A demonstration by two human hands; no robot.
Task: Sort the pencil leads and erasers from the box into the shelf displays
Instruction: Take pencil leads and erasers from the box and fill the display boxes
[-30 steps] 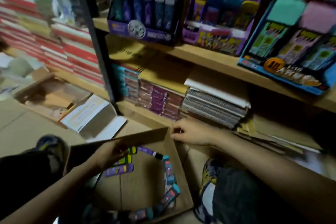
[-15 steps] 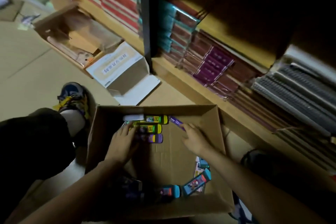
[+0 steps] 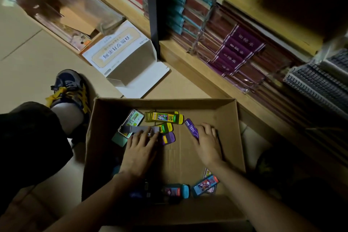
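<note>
Nearest, the cardboard box (image 3: 163,211) sits open on the floor, with both forearms reaching into it. Along its near end lie blue packs (image 3: 205,184) (their print is too dim to read). Further in, the left hand (image 3: 140,149) lies palm down with its grip slack: the fingers are spread and nearly straight, and their tips rest on a grey strip (image 3: 131,129) and a small purple pack (image 3: 168,138), curled round neither. The right hand (image 3: 206,141) is also palm down on the box floor, its grip loose and fingers almost flat. Its thumb edge touches a slanted purple pack (image 3: 191,127) without closing on it. Just past the left fingertips lie a yellow-green pack (image 3: 166,127), a long yellow pack (image 3: 163,117) and, to the left, a green-labelled pack (image 3: 132,121), all near the box's far wall.

Left of the box stands a shoe (image 3: 69,86). Beyond the box a white carton (image 3: 124,56) lies open on the floor. To the right runs the wooden shelf (image 3: 197,66), holding purple-banded notebooks (image 3: 239,49), spiral notebooks (image 3: 316,83) and teal-wrapped bundles (image 3: 177,5).
</note>
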